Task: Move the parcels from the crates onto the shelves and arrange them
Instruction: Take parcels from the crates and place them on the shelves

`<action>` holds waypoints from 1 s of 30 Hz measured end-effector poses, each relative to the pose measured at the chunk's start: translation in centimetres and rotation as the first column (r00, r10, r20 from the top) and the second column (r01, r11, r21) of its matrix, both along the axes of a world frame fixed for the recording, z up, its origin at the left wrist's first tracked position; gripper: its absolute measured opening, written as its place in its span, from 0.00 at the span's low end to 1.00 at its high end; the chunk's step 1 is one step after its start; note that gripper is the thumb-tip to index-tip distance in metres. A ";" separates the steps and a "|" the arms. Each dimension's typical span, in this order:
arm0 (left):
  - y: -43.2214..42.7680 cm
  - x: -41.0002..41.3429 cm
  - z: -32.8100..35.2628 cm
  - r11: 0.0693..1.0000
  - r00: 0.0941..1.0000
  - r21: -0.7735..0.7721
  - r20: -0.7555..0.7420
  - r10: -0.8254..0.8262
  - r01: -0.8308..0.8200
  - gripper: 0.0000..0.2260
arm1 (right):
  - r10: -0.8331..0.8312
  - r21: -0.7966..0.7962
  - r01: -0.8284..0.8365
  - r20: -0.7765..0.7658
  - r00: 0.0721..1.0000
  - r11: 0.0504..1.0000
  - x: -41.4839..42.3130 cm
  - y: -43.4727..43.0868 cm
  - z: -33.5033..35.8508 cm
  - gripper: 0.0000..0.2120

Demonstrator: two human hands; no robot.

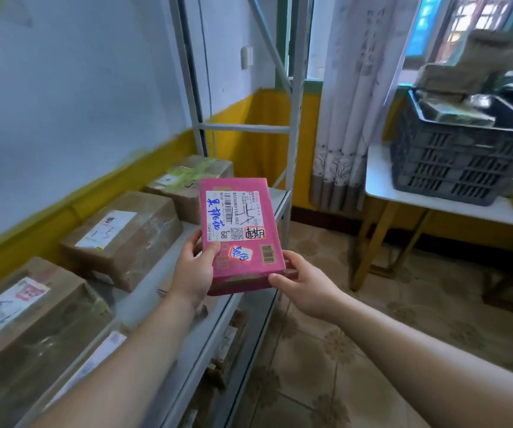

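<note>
Grey painted metal rack [296, 134], thin square posts with a diagonal brace, stands left of and beyond both hands. Its smooth flat shelf board [278, 202] runs under and ahead of them. Patterned beige floor tiles [341, 350], glossy, lie below the right hand. White table [403, 196] with a rounded corner and wooden legs, well off to the right of the right hand. On it sits a black plastic crate [453, 168] with slotted lattice walls and blurred brown parcels [465, 75] heaped above its rim. Three brown cardboard boxes lie in a row on the shelf, left of the left hand: the nearest box [26, 329] is large and tape-shiny, the middle box [125, 239] has a white label, and the far box [187, 186] is crossed with green tape. The pink parcel [239, 236], a flat rectangular carton with a white shipping label and blue handwriting, is held tilted over the shelf's front edge, between the two hands. Left hand [193, 270] grips its near left corner, thumb on top, fingers beneath. Right hand [304, 288] grips the near right corner, thumb on the edge.
</note>
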State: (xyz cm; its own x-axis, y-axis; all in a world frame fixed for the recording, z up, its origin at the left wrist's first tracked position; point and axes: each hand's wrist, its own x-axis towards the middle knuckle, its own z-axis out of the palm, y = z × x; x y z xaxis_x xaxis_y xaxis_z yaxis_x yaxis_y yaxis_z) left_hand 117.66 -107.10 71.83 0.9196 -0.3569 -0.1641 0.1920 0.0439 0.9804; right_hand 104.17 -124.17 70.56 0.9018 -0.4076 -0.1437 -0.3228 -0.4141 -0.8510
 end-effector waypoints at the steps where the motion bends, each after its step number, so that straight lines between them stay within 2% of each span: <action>1: -0.5 0.3 -0.1 1.000 1.000 -0.006 -0.011 0.002 -0.002 0.14 | 0.008 0.001 -0.008 -0.005 1.000 1.000 0.4 -0.5 -0.1 0.27; 4: -5.3 3.0 -0.5 1.000 0.999 -0.007 -0.045 0.007 -0.008 0.17 | 0.037 0.013 -0.037 -0.013 0.999 0.999 3.4 -5.0 -0.8 0.23; 8: -12.2 6.3 -1.1 0.996 0.992 0.017 -0.092 0.088 -0.086 0.16 | 0.136 -0.023 -0.137 -0.036 0.990 0.990 7.8 -12.7 -1.3 0.22; 14: -17.3 10.4 -1.5 0.979 0.978 0.100 -0.095 0.186 -0.177 0.17 | 0.264 -0.144 -0.285 -0.150 0.953 0.948 14.5 -20.4 -1.4 0.38; 19: -17.6 15.3 -2.2 0.948 0.963 0.230 -0.104 0.249 -0.220 0.19 | 0.382 -0.158 -0.424 -0.242 0.892 0.892 21.4 -22.5 -2.6 0.44; 24: -17.7 20.4 -3.3 0.931 0.967 0.338 -0.157 0.202 -0.140 0.20 | 0.438 -0.290 -0.531 -0.330 0.837 0.796 28.1 -25.2 -4.6 0.43; 30: -18.6 23.6 -4.4 0.883 0.976 0.470 -0.194 0.095 0.008 0.20 | 0.392 -0.383 -0.538 -0.396 0.830 0.751 33.8 -28.4 -6.9 0.36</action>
